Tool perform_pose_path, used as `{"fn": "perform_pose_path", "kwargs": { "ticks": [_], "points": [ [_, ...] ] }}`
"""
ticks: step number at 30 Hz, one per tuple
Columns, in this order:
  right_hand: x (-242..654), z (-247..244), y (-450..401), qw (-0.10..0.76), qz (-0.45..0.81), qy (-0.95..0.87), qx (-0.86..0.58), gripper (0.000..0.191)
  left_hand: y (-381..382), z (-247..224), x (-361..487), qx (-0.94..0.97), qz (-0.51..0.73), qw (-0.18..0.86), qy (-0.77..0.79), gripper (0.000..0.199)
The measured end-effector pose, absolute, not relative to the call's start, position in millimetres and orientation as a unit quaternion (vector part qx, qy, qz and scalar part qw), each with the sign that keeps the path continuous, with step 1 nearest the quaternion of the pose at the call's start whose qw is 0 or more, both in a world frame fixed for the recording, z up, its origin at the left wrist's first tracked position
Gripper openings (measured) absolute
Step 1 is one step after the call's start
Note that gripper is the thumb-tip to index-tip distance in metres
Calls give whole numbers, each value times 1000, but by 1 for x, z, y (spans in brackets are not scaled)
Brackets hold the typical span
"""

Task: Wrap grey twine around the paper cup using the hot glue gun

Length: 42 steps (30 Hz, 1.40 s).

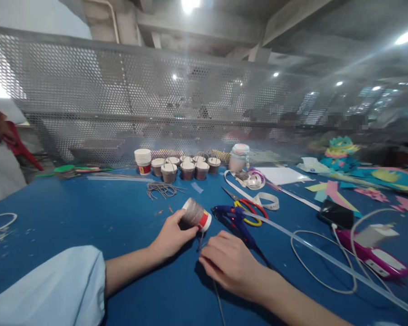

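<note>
My left hand [172,235] is closed around a small paper cup [193,213], which lies tilted on its side. Grey cord is wound round most of it, leaving a red and white band bare at the right end. Just right of the cup, my right hand [234,262] has its fingers pinched together on the grey cord [219,301]. One stretch of this cord runs up to the cup, and its tail trails toward the table's near edge. The exact pinch point is hidden behind the fingers.
A blue glue gun [236,219] and scissors [250,212] lie right of the cup. Behind stand several cord-wrapped cups [187,170], stacked paper cups [143,160], a cord bundle [163,190] and a jar [239,157]. A measuring tape [268,200], phone [336,214] and cable [321,287] lie right.
</note>
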State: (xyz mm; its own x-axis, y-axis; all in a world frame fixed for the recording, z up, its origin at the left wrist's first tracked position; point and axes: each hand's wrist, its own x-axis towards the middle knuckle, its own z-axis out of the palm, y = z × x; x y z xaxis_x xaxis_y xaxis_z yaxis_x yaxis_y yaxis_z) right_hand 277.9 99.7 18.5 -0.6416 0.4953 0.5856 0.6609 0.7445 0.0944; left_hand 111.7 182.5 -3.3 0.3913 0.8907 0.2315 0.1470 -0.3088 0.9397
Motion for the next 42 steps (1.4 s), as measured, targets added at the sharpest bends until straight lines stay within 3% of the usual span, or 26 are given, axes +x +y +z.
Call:
{"fn": "perform_pose_path", "kwargs": {
  "ticks": [12, 17, 21, 26, 36, 42],
  "points": [
    [325, 30, 76, 251, -121, -890, -362, 21, 185, -9, 114, 713, 393, 440, 380, 28],
    [374, 18, 65, 220, -99, -834, -497, 32, 184, -9, 115, 710, 389, 444, 383, 27],
    [403, 3, 76, 202, -77, -743, -633, 26, 183, -7, 114, 716, 376, 444, 386, 26],
    [395, 7, 107, 212, 20, -694, -687, 41, 181, -3, 112, 726, 355, 439, 393, 27],
    [356, 14, 143, 240, 128, -672, -688, 26, 181, -9, 115, 726, 353, 431, 404, 16],
    [339, 26, 149, 272, 298, -626, -667, 30, 182, -11, 114, 698, 359, 449, 426, 19]
  ]
}}
